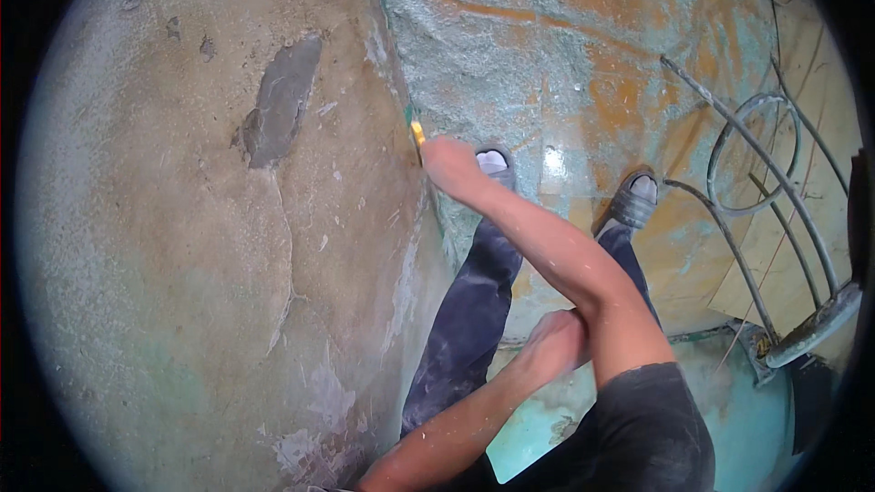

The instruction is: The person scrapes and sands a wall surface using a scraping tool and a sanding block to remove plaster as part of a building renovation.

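My right hand (448, 166) reaches far forward and is closed around a small tool with a yellow end (417, 133). Only that yellow end shows past my fingers, so its kind stays hidden. It sits close against the foot of the worn wall (210, 246), where the wall meets the floor. My left hand (554, 346) is drawn in beside my right elbow, partly behind that arm. Its fingers are hidden and slightly blurred, so I cannot see whether it holds anything.
Pale green flakes and dust cover the orange floor sheet (611, 109) ahead. My sandalled feet stand at the left (495, 164) and right (635, 199). At the right is a bent metal-tube frame (775, 164) over a light board (761, 273). Grey patches (284, 100) and cracks mark the wall.
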Demonstrator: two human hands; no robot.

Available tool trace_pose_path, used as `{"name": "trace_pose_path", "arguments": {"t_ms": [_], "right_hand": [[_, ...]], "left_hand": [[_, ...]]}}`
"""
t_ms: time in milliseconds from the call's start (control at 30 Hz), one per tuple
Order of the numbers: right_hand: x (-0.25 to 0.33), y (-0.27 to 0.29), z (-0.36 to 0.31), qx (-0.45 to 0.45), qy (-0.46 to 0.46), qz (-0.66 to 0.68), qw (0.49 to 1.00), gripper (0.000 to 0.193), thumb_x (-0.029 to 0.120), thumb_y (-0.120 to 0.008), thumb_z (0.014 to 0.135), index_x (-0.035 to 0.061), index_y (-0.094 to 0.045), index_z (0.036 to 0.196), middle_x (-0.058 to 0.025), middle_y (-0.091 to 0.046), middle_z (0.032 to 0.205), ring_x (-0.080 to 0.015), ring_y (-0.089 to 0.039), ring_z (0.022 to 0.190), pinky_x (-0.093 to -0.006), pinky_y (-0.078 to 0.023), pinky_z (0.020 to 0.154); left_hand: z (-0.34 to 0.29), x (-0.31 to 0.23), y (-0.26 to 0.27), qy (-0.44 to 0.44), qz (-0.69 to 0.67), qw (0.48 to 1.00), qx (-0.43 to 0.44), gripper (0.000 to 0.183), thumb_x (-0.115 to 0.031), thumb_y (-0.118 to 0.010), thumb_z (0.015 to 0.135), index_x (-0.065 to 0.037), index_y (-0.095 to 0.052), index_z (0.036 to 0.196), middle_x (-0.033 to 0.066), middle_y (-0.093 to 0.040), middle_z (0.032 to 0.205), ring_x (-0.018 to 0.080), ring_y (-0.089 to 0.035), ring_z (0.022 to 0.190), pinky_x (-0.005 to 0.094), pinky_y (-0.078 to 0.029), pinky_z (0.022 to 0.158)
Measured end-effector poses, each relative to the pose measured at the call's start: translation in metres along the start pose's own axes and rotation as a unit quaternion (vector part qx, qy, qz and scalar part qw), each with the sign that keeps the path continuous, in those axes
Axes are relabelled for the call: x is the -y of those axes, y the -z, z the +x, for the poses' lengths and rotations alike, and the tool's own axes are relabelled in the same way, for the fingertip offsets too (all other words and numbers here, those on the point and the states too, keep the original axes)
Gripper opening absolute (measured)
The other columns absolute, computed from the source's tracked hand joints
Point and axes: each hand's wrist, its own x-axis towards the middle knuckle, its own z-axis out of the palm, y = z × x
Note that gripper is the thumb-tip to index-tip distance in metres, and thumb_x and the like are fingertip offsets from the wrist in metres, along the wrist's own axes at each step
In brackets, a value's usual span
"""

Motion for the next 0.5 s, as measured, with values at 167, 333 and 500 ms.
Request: {"name": "trace_pose_path", "arguments": {"t_ms": [167, 333, 500], "right_hand": [[-0.004, 0.008, 0.015, -0.007, 0.009, -0.014, 1.0, 0.023, 0.015, -0.051, 0.082, -0.0004, -0.068, 0.082, -0.0194, -0.067, 0.081, -0.0354, -0.067, 0.076, -0.0469, -0.053, 0.062], [0.002, 0.001, -0.008, 0.014, 0.015, -0.026, 0.999, 0.021, 0.013, -0.052, 0.081, 0.0001, -0.068, 0.081, -0.02, -0.066, 0.079, -0.0346, -0.067, 0.074, -0.0469, -0.053, 0.06], [0.007, 0.001, -0.008, -0.006, 0.022, -0.018, 1.0, 0.02, 0.012, -0.052, 0.08, 0.0006, -0.068, 0.081, -0.0196, -0.067, 0.079, -0.0341, -0.067, 0.072, -0.0465, -0.053, 0.058]], "left_hand": [[0.001, 0.0, 0.007, -0.091, -0.034, 0.993, -0.074, 0.018, -0.013, -0.054, 0.079, 0.001, -0.065, 0.077, 0.0235, -0.065, 0.084, 0.0403, -0.062, 0.081, 0.0457, -0.05, 0.07], [0.006, -0.009, 0.008, 0.043, 0.069, 0.991, 0.102, 0.017, -0.013, -0.055, 0.079, 0.002, -0.064, 0.079, 0.024, -0.064, 0.085, 0.0399, -0.063, 0.082, 0.0454, -0.05, 0.07], [0.006, 0.004, 0.004, 0.032, 0.085, 0.992, 0.087, 0.016, -0.011, -0.055, 0.079, 0.001, -0.064, 0.079, 0.0244, -0.064, 0.086, 0.0412, -0.062, 0.083, 0.0457, -0.05, 0.069]]}}
